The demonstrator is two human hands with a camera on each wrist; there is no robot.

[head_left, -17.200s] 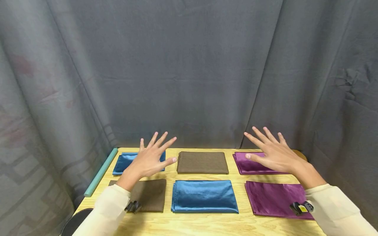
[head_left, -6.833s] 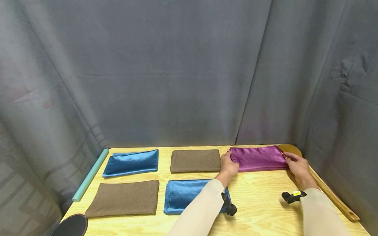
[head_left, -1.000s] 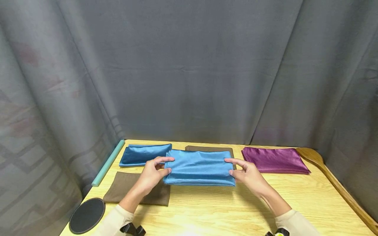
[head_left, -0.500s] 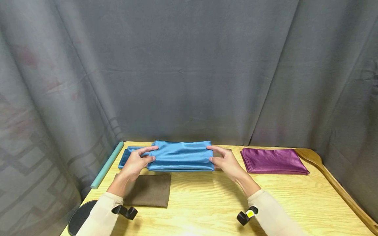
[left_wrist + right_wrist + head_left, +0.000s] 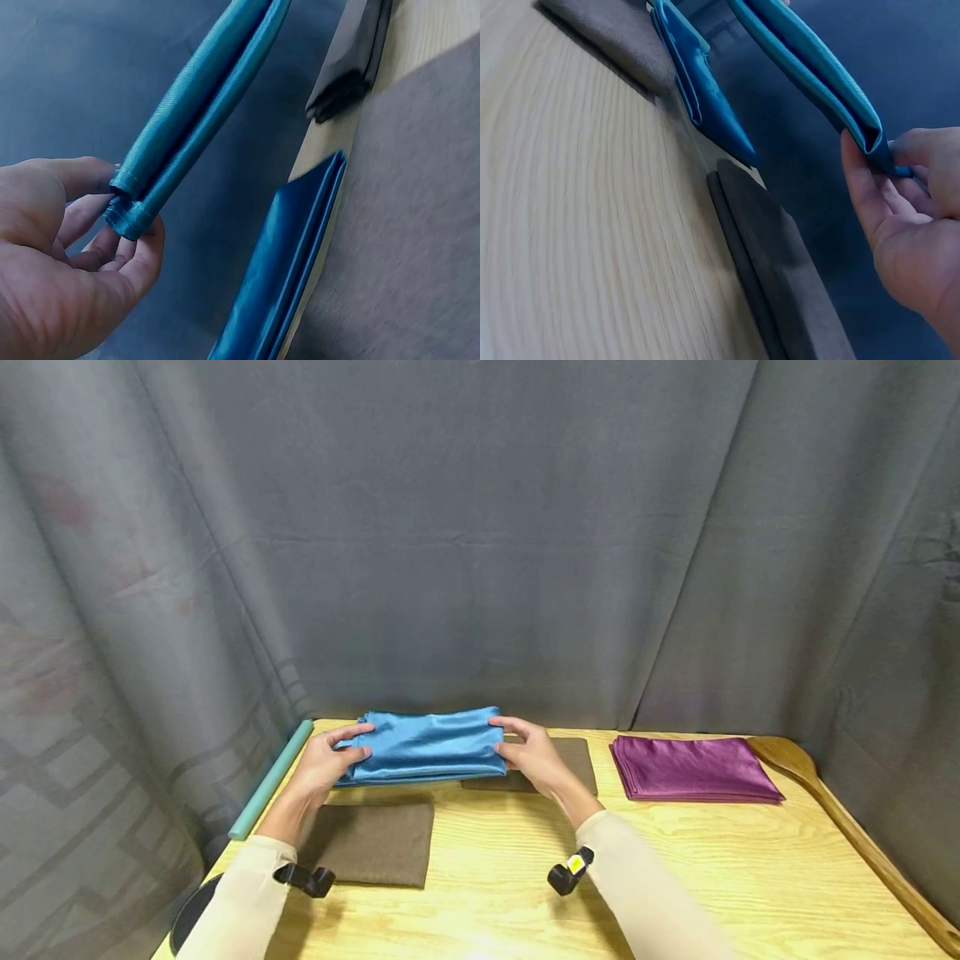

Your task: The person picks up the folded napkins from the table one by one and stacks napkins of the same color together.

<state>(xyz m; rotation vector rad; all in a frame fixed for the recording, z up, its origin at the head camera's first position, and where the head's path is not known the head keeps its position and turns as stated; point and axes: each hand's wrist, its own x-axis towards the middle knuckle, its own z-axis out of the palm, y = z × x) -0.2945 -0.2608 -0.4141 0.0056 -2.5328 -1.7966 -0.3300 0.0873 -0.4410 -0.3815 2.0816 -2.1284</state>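
My left hand (image 5: 322, 766) and right hand (image 5: 536, 764) pinch the two short ends of a folded shiny blue cloth (image 5: 431, 743), thumbs below the forefingers. Both wrist views show this cloth (image 5: 195, 112) in the air, its layers drooping slightly between the hands. Beneath it a second folded blue cloth (image 5: 285, 255) lies on the table; in the head view it is mostly hidden behind the held one. A folded brown cloth (image 5: 573, 768) lies at the back middle, partly covered by my right hand. Another brown cloth (image 5: 375, 843) lies in front, near my left forearm.
Folded purple cloth (image 5: 690, 768) lies at the back right, beside a long-handled wooden paddle (image 5: 847, 818) along the right edge. A teal tube (image 5: 270, 781) lines the left edge. A black disc (image 5: 193, 910) sits at the front left. Grey curtain (image 5: 480, 543) hangs behind the table (image 5: 510, 877).
Over the last second both hands have carried the blue cloth leftward and back, from the middle to over the other blue cloth. Earlier, the front purple cloth was put on the back purple one.
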